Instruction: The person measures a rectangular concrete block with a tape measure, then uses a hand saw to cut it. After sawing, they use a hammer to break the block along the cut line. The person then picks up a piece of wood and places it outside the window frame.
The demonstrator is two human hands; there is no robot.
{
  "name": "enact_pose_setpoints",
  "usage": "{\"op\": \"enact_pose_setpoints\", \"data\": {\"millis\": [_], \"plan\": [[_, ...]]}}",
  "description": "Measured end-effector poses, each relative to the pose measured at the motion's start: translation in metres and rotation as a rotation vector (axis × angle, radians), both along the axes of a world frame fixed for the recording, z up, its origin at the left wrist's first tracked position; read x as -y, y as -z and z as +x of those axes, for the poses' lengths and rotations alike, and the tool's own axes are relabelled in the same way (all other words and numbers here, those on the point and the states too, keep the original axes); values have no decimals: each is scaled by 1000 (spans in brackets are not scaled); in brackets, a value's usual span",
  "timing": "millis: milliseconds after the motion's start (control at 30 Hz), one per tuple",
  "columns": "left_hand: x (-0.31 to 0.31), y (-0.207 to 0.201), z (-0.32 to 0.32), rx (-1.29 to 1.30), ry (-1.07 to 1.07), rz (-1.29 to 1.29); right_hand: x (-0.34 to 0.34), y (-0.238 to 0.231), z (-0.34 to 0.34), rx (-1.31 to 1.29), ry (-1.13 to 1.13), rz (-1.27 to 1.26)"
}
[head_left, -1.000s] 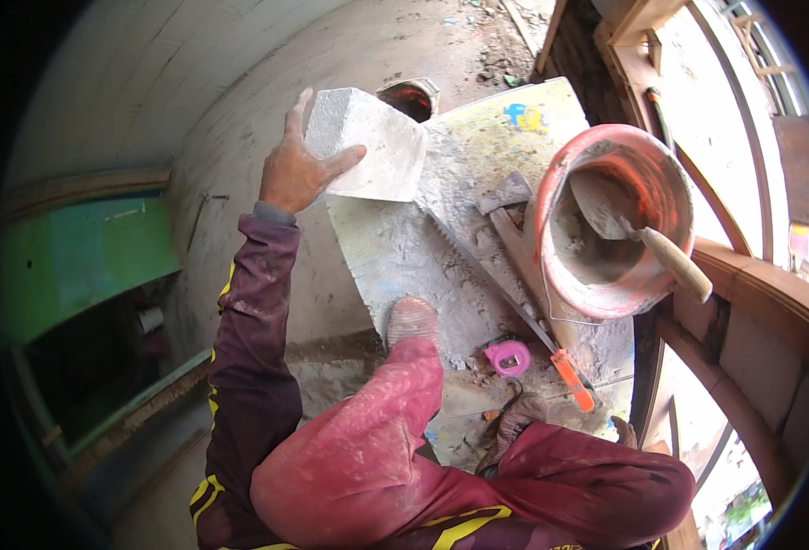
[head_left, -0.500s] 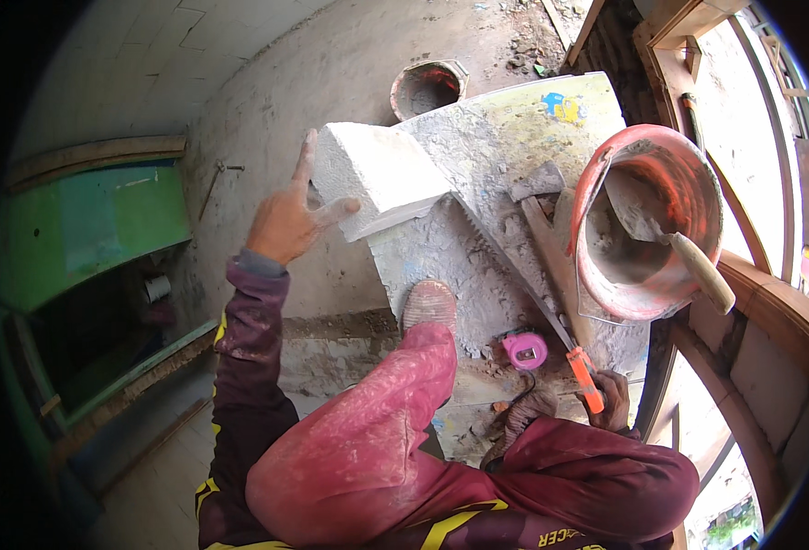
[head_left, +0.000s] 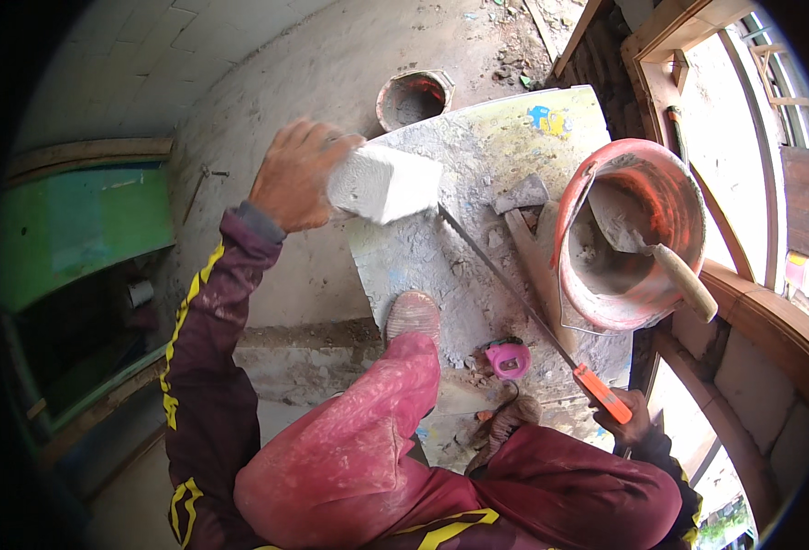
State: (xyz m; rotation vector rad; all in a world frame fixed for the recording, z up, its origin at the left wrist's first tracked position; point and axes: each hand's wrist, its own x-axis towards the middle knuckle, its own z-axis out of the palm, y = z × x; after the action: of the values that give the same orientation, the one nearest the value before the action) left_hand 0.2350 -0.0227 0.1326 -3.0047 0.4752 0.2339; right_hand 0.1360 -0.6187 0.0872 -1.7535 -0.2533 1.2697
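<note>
My left hand [head_left: 302, 174], blurred by motion, grips the left end of a white lightweight block [head_left: 400, 188]. The block rests on a grey, dust-covered board [head_left: 478, 147], its left end jutting past the board's edge. At the lower right, my right hand [head_left: 632, 420] is closed around the orange handle of a hand saw [head_left: 603, 394]. The saw's long blade slants up and left over the board, its tip beside the block's right end. A pink tape measure [head_left: 509, 359] lies left of the saw handle. My shoe [head_left: 413, 316] presses on the board below the block.
A red bucket [head_left: 574, 229] containing a trowel [head_left: 684, 280] stands at the right. Left of it lies a hatchet [head_left: 524, 194] with a wooden handle. Another bucket [head_left: 384, 105] sits behind the board. Wooden framing [head_left: 762, 307] borders the right side; a green panel [head_left: 84, 225] is at left.
My left hand has gone from spread fingers on the block to gripping its end, and the block has turned. The saw handle has shifted slightly right and down with my right hand.
</note>
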Motion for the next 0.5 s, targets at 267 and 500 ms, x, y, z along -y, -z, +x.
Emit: {"op": "enact_pose_setpoints", "data": {"millis": [267, 500], "plan": [[7, -12, -26, 128, -465, -38, -9, -73, 36, 20, -58, -49], [22, 4, -35, 138, -515, -163, -41, -150, 65, 267, 166, -134]]}}
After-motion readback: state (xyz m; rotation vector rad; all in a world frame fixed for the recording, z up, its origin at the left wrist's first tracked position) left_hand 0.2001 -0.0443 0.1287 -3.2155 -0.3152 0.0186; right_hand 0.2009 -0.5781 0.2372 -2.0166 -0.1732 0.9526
